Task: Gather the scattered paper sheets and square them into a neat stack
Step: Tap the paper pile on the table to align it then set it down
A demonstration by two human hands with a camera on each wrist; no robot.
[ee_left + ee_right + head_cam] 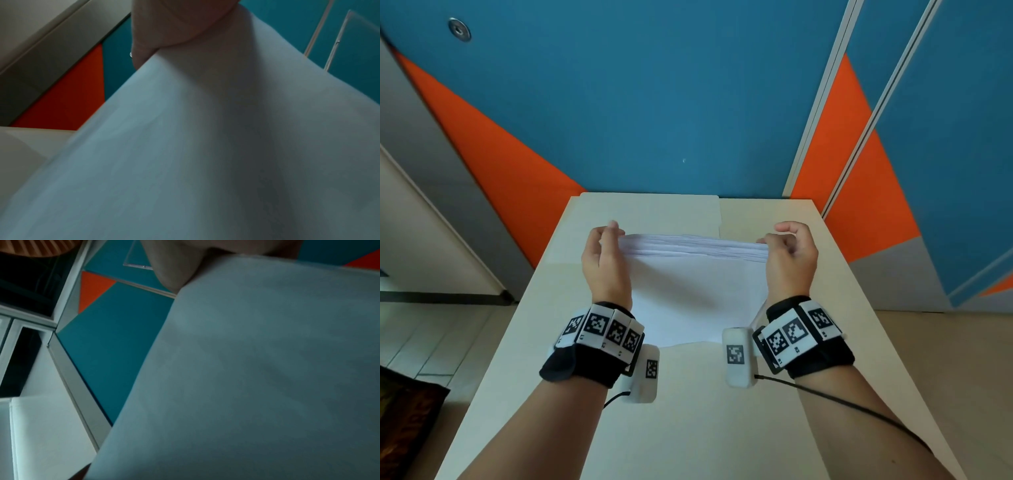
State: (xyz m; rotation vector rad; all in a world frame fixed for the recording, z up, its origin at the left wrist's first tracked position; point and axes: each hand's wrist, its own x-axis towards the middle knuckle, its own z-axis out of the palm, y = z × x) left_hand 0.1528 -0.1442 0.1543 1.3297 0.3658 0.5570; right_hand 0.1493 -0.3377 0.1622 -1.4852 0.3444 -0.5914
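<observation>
A stack of white paper sheets (693,287) stands on its lower edge on the cream table (688,411), upper edge tilted away from me. My left hand (604,253) grips the stack's left side near the top, thumb and fingers curled round the edge. At the right side, my right hand (789,253) holds the top corner the same way. The upper edges of the sheets (693,245) look layered and roughly even. In the wrist views the paper (205,146) (257,369) fills most of the picture, with a fingertip (164,32) and a thumb (176,272) on it.
A manila folder (650,209) lies flat on the table behind the stack. The table's far edge meets a blue and orange wall (654,102). Floor shows on both sides of the narrow table.
</observation>
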